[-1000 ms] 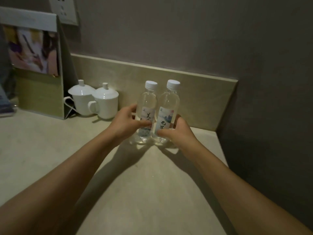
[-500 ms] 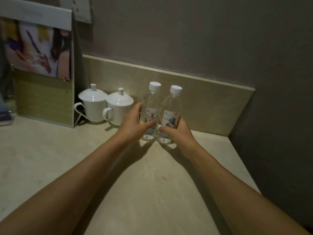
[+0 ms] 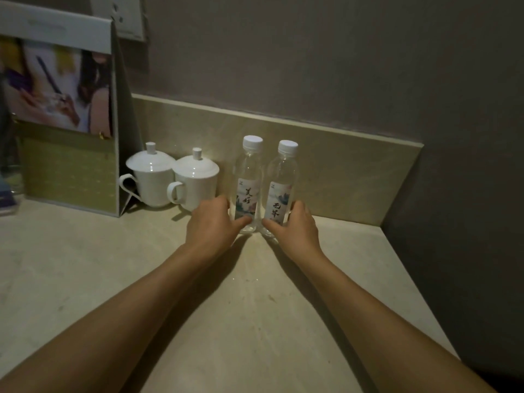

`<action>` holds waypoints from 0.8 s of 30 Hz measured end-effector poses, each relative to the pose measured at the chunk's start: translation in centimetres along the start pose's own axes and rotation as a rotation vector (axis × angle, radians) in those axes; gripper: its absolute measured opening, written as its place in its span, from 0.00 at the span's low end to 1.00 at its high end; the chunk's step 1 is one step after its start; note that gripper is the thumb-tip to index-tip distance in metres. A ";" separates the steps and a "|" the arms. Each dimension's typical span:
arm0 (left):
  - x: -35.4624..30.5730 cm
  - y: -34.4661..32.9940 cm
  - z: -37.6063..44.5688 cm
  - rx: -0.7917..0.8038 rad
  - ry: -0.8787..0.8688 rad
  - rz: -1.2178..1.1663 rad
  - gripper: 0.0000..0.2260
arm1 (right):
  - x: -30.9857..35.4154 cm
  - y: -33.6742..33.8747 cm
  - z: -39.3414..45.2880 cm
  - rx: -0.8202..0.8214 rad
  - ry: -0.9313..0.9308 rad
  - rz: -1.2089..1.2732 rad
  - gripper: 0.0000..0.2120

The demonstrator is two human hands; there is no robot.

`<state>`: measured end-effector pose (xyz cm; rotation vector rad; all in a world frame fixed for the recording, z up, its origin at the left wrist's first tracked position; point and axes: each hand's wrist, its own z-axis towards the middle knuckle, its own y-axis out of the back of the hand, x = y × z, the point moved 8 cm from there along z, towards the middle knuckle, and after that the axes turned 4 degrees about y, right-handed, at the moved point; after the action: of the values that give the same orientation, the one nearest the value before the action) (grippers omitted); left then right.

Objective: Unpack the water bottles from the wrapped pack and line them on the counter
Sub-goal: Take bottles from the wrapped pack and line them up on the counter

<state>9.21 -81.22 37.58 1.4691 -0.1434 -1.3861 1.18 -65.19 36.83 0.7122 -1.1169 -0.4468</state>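
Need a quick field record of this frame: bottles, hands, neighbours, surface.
bottles: left water bottle and right water bottle, upright, side by side, white caps on
left hand: grips left water bottle near its base
right hand: grips right water bottle near its base
neighbours: two lidded white cups to the left of the bottles
surface: beige counter, bottles near the backsplash
wrap: none visible

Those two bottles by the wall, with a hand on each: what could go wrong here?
1. The left bottle and the right bottle stand upright and very close together; a nudge as the left hand or the right hand lets go might tip one into the other.
2. The nearer cup sits just beside the left hand, so a careless pull back could knock it.
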 end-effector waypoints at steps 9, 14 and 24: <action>-0.8 0.1 1.0 -0.050 -0.046 0.180 0.15 | 0.5 -0.8 1.0 -0.016 -0.078 0.045 0.27; -1.4 -0.1 1.8 0.006 -0.091 0.335 0.16 | 0.7 -1.1 1.8 -0.012 -0.074 0.018 0.27; -1.7 -0.7 2.8 0.049 -0.108 0.451 0.13 | 1.2 -1.9 3.1 -0.012 -0.050 -0.003 0.27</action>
<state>6.17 -81.39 38.83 1.3002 -0.5459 -1.0957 -1.14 -68.23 37.08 0.6958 -1.1592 -0.4761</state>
